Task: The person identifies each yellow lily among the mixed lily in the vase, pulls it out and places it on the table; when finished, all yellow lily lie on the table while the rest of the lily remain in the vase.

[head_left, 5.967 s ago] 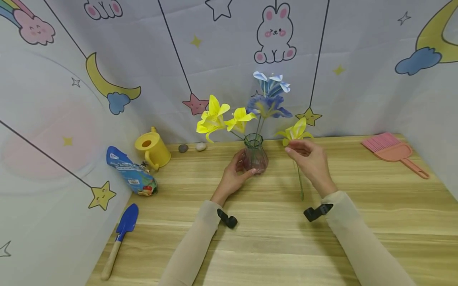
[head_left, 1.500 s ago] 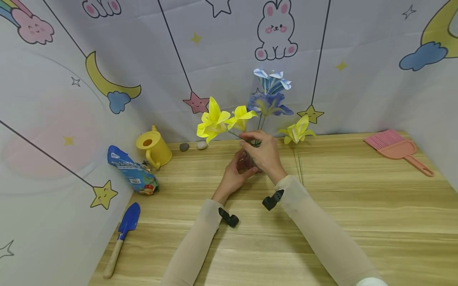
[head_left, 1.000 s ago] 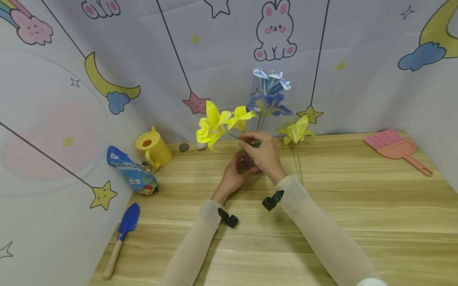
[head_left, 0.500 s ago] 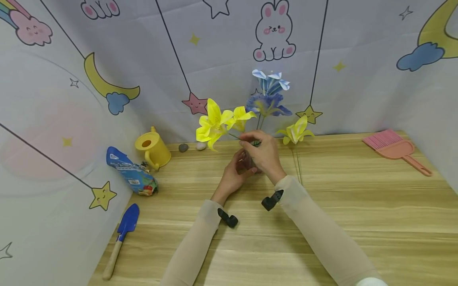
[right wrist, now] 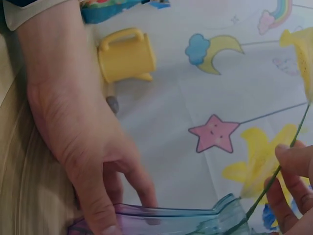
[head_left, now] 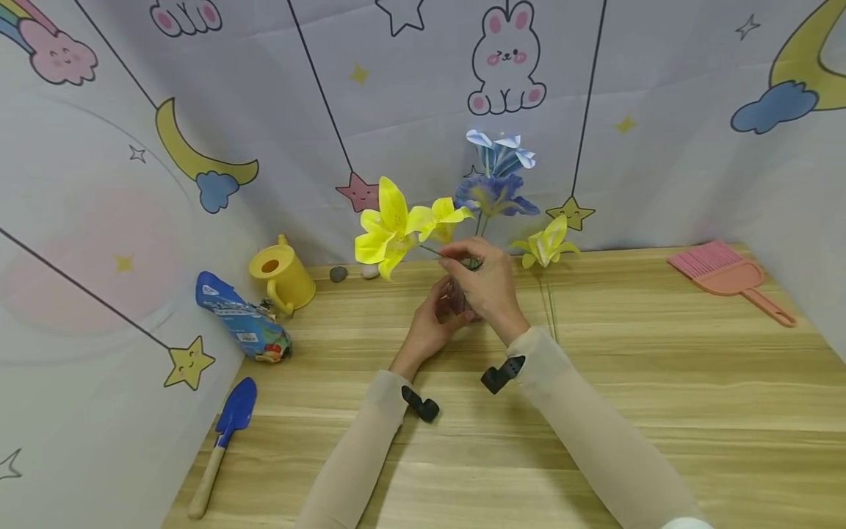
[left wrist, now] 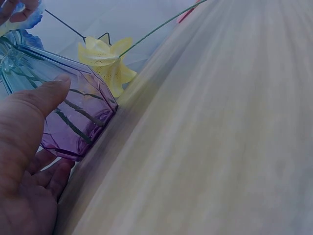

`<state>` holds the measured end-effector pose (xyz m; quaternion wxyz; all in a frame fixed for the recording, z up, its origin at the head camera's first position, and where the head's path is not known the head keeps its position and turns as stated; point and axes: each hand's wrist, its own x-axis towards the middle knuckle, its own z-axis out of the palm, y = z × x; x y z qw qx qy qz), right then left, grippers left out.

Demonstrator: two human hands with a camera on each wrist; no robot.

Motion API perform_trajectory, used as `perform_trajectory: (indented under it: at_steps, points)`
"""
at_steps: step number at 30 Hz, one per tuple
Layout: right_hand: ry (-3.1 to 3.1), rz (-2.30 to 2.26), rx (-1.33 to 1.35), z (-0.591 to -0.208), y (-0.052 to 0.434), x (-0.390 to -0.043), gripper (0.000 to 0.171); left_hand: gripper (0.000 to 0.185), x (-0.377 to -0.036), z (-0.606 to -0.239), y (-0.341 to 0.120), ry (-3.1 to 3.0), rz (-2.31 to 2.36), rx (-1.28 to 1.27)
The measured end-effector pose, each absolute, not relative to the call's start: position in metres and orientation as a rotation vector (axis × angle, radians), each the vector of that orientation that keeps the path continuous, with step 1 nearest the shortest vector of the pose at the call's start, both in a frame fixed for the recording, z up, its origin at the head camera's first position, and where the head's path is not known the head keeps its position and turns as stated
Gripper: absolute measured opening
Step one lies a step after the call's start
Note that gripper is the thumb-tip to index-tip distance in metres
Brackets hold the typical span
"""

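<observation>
My left hand (head_left: 428,330) holds the clear glass vase (left wrist: 80,112), purple toward its base, with thumb and fingers around its lower body. The vase stands on the table with several green stems inside. At its mouth, my right hand (head_left: 489,286) pinches the green stem (right wrist: 274,178) of the larger yellow lily (head_left: 386,229), whose bloom leans out to the left. Behind that bloom is a smaller yellow lily (head_left: 443,218). A purple-blue iris (head_left: 497,195) and pale blue flowers (head_left: 504,153) rise above the vase. Much of the vase is hidden by my hands in the head view.
Right of the vase, another yellow lily (head_left: 546,242) lies at the table's back. Farther right is a pink brush (head_left: 727,272). To the left are a yellow watering can (head_left: 291,275), two stones (head_left: 338,274), a blue pouch (head_left: 244,319) and a blue trowel (head_left: 234,408).
My right hand has let go of the right-hand lily and moved left to the vase, taking the larger lily's stem. That bloom has turned and shifted slightly. My left hand stays on the vase.
</observation>
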<state>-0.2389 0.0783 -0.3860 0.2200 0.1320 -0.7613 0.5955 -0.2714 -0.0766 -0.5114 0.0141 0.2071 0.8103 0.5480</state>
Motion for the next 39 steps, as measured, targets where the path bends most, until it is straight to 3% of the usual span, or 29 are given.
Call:
perform_trajectory:
  at_steps: [26, 39]
  points:
    - [-1.802, 1.571, 0.389, -0.339, 0.081, -0.218, 0.013, 0.082, -0.271, -0.509, -0.074, 2.505, 1.708, 0.618]
    - [-1.815, 1.602, 0.278, -0.341, 0.102, -0.209, 0.018, 0.083, -0.273, -0.511, -0.074, 2.505, 1.715, 0.609]
